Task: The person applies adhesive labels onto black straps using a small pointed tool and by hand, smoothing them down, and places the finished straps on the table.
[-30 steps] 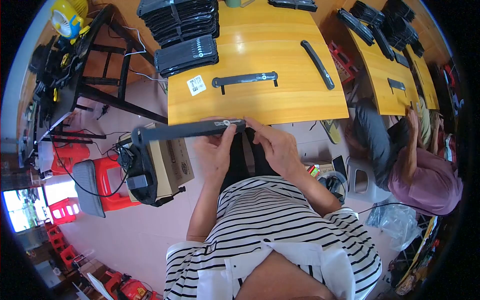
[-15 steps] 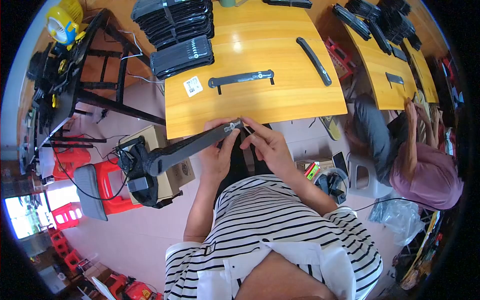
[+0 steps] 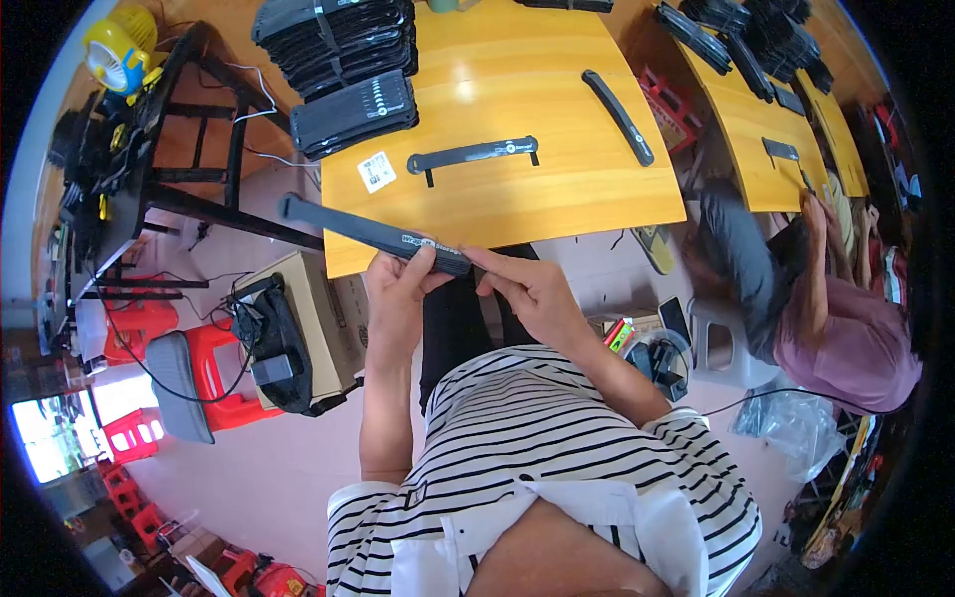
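Note:
A black storage strap (image 3: 348,227) with white lettering reaches from my hands out to the left, over the table's near edge. My left hand (image 3: 400,291) is closed round its lettered part, thumb on top. The strap looks thick there, perhaps several layers, but I cannot tell how many. At the strap's right end, my right hand (image 3: 532,294) pinches with thumb and forefinger; the fingertips partly hide that end. On the table just beyond lies another black strap (image 3: 473,155) with two short dark tabs under it.
A third strap (image 3: 619,117) lies slantwise at the table's right. Banded strap stacks (image 3: 338,45) and a lower stack (image 3: 355,114) fill the back left, near a white label (image 3: 377,172). A co-worker (image 3: 846,338) sits at the right-hand table (image 3: 756,119). A cardboard box (image 3: 323,308) stands left.
The strap's free end has swung up and away, from pointing down-left to pointing up-left. My left hand has shifted slightly left and turned with it; my right hand stays at the strap's right end.

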The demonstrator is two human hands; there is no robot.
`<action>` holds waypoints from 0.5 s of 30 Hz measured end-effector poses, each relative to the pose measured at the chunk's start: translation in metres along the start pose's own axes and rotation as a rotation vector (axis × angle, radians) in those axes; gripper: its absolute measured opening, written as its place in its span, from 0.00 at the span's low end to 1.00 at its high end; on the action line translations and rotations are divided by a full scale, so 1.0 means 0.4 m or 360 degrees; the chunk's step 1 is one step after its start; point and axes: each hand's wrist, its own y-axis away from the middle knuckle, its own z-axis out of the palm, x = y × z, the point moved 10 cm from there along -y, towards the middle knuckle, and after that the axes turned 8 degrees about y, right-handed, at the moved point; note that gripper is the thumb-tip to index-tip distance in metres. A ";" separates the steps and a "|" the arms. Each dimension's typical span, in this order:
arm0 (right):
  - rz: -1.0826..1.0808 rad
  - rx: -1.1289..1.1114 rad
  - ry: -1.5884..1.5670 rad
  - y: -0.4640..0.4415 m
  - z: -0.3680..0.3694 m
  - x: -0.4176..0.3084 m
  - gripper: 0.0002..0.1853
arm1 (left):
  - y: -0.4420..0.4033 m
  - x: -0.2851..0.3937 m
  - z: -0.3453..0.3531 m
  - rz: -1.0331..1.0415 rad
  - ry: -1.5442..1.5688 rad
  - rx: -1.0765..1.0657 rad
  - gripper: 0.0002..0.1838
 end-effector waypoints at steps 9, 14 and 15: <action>-0.0374 -0.0283 0.0895 -0.001 0.014 -0.090 0.23 | -0.010 -0.033 -0.022 -0.0286 0.0032 -0.0181 0.08; -0.0537 -0.0013 0.0667 0.024 0.029 -0.072 0.24 | -0.004 -0.079 -0.039 -0.0419 0.0244 -0.0280 0.10; -0.0536 -0.0011 0.0667 0.025 0.038 -0.064 0.24 | -0.003 -0.083 -0.039 -0.0420 0.0242 -0.0282 0.10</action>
